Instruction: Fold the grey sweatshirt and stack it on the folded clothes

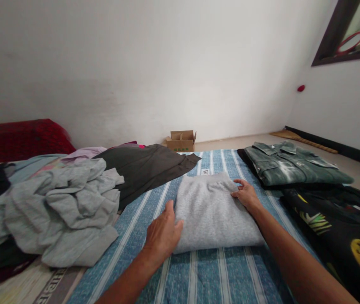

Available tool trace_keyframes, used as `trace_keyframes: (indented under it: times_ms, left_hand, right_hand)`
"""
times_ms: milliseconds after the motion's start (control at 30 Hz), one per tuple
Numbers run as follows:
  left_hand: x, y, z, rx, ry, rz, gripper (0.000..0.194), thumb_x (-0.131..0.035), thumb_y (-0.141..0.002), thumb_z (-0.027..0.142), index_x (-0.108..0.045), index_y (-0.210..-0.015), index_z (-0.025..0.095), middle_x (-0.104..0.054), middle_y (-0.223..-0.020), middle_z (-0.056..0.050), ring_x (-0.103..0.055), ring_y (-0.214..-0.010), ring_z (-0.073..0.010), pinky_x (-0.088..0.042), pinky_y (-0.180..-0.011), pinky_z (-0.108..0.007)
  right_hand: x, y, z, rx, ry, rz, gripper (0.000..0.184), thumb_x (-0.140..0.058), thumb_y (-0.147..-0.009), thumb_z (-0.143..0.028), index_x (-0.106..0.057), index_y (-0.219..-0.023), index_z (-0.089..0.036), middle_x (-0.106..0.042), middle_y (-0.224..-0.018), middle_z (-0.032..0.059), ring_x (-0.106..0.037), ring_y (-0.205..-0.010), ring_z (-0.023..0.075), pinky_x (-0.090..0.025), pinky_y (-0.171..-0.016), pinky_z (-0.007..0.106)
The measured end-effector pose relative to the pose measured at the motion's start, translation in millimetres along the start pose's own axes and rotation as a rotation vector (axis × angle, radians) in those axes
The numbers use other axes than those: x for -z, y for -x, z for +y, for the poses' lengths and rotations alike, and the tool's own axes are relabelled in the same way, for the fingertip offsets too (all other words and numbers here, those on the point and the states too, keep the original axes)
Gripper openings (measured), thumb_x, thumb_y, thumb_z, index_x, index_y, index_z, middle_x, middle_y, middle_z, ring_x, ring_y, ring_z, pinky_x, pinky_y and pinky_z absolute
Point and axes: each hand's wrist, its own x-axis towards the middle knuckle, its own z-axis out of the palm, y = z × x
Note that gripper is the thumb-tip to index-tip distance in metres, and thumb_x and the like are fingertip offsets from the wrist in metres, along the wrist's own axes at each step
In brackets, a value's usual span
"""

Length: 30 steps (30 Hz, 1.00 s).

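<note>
A folded light grey fleece garment [209, 211] lies on the blue striped bedspread [217, 274] in front of me. My left hand [163, 232] rests at its left edge, thumb on the fabric and fingers tucked against or under the side. My right hand [245, 192] lies flat on the garment's upper right corner, fingers spread. Neither hand lifts the garment off the bed.
A heap of unfolded grey clothes [62, 211] sits at the left, with a dark grey garment [148, 166] spread behind it. A folded green shirt [289, 166] and black printed garments [341, 228] lie at the right. A small cardboard box [181, 141] stands by the wall.
</note>
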Motion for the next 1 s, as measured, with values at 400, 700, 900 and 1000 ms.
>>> trace_keyframes:
  times_ms: [400,700,900,1000]
  left_hand:
    - [-74.2,-49,54,-0.238,-0.279,-0.175,0.075,-0.024,-0.09,0.058,-0.021,-0.146,0.008,-0.007,-0.154,-0.015,-0.001,-0.142,-0.029,-0.008,-0.112,-0.05]
    - [-79.9,-49,47,-0.243,-0.234,-0.149,0.079,-0.025,-0.087,0.063,-0.017,-0.147,0.012,-0.003,-0.155,-0.015,0.004,-0.141,-0.0313,-0.004,-0.111,-0.052]
    - [-78.8,-48,49,-0.19,-0.221,-0.128,0.08,-0.029,-0.084,0.066,-0.023,-0.147,0.017,-0.004,-0.155,-0.013,0.008,-0.14,-0.0347,-0.001,-0.109,-0.053]
    - [-77.2,-47,49,-0.174,-0.214,-0.125,0.081,-0.031,-0.082,0.068,-0.023,-0.147,0.019,-0.004,-0.155,-0.013,0.008,-0.14,-0.0356,0.0,-0.108,-0.056]
  right_hand:
    - [0,2,2,0.054,-0.009,-0.009,0.054,-0.061,-0.055,-0.01,-0.057,-0.108,-0.014,-0.049,-0.055,-0.0077,-0.047,-0.046,0.0114,-0.037,-0.046,0.022]
    - [2,1,-6,0.189,0.11,0.012,0.061,-0.056,-0.057,-0.013,-0.055,-0.118,-0.017,-0.053,-0.06,-0.0074,-0.051,-0.054,0.0124,-0.038,-0.053,0.022]
    - [6,2,-5,0.199,0.301,0.032,0.056,-0.054,-0.06,-0.009,-0.056,-0.115,-0.011,-0.053,-0.061,-0.0038,-0.054,-0.059,0.0156,-0.041,-0.056,0.024]
    - [11,15,-19,0.255,0.418,0.047,0.055,-0.052,-0.065,-0.007,-0.055,-0.12,-0.013,-0.061,-0.079,0.0038,-0.06,-0.078,0.0207,-0.043,-0.07,0.028]
